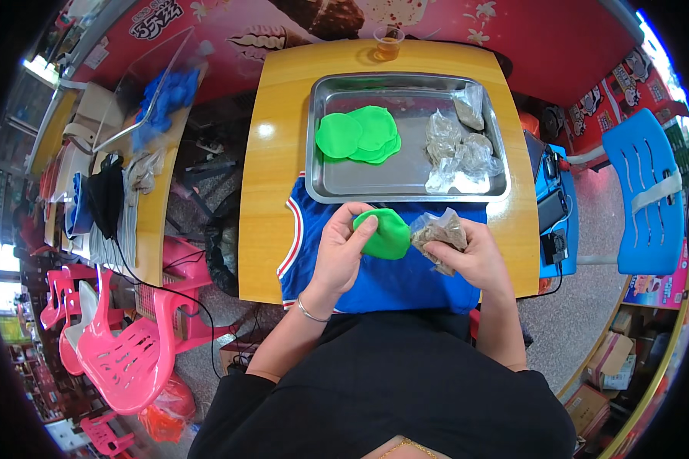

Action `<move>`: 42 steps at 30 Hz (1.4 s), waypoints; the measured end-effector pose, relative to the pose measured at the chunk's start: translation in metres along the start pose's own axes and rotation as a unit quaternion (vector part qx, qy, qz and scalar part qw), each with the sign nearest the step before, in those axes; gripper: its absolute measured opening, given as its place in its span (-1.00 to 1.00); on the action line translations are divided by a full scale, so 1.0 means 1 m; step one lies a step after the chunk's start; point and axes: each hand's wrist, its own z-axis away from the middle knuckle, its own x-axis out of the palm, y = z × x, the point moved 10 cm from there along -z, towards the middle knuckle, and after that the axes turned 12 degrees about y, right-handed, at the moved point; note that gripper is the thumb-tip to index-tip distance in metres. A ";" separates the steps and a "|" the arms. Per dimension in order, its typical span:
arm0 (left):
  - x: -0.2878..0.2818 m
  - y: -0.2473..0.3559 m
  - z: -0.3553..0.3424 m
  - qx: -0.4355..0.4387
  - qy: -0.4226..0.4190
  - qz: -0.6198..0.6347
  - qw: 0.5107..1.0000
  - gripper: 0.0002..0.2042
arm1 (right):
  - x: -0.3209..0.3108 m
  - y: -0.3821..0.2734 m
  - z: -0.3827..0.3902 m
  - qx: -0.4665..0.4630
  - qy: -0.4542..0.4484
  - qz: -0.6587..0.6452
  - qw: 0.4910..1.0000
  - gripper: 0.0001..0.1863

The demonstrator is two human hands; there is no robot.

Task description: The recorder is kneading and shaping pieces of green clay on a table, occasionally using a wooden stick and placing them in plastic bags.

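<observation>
My left hand (pixel 344 252) pinches a bright green, rounded fabric piece (pixel 386 236) above a blue garment (pixel 375 287) with striped trim. Beside it my right hand (pixel 471 256) grips a small clear bag of greyish-brown material (pixel 436 228), its upper end by the green piece's right edge; whether they touch I cannot tell. Just beyond my hands lies a steel tray (pixel 337 187). On its left side is a stack of several similar green pieces (pixel 356 134); on its right are several more filled bags (pixel 444 130).
The wooden table (pixel 275 99) bears a plastic cup (pixel 387 50) at its back. A cluttered table (pixel 149 229) and pink chairs (pixel 130 344) stand at left. At right are blue chairs (pixel 631 206), one holding cabled black devices (pixel 551 210). A red wall (pixel 551 53) rises behind.
</observation>
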 end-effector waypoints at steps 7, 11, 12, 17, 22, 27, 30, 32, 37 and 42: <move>0.019 0.010 0.012 0.093 -0.032 -0.194 0.976 -0.88 | 0.007 -0.007 -0.004 -0.027 0.011 0.020 0.999 -0.83; 0.022 0.011 0.012 0.097 -0.035 -0.203 0.974 -0.93 | 0.009 -0.008 -0.006 -0.062 0.024 -0.008 0.998 -0.82; 0.023 0.013 0.012 0.102 -0.034 -0.212 0.971 -0.93 | 0.012 -0.007 -0.006 -0.055 0.018 -0.020 0.998 -0.83; 0.021 0.011 0.010 0.090 -0.043 -0.218 0.971 -0.93 | 0.016 -0.006 -0.005 -0.049 0.015 -0.039 0.998 -0.85; 0.018 0.005 0.010 0.073 -0.048 -0.183 0.979 -0.92 | 0.019 -0.009 -0.002 -0.065 -0.031 0.071 0.995 -0.88; 0.020 -0.002 0.014 0.095 -0.069 -0.170 0.978 -0.91 | 0.023 -0.011 0.003 -0.029 -0.075 0.126 0.989 -0.88; 0.018 -0.011 0.015 0.043 -0.048 -0.111 0.992 -0.92 | 0.029 -0.013 0.004 -0.085 -0.088 0.116 0.986 -0.88; 0.017 -0.013 0.015 0.027 -0.033 -0.090 0.995 -0.91 | 0.031 -0.024 0.009 -0.159 -0.082 0.082 0.980 -0.87; 0.015 -0.016 0.017 0.004 -0.014 -0.058 0.998 -0.89 | 0.032 -0.011 0.008 -0.094 -0.081 -0.009 0.992 -0.70; 0.017 -0.013 0.018 0.009 -0.020 -0.049 0.999 -0.89 | 0.030 0.014 0.011 0.054 -0.060 -0.041 0.996 -0.77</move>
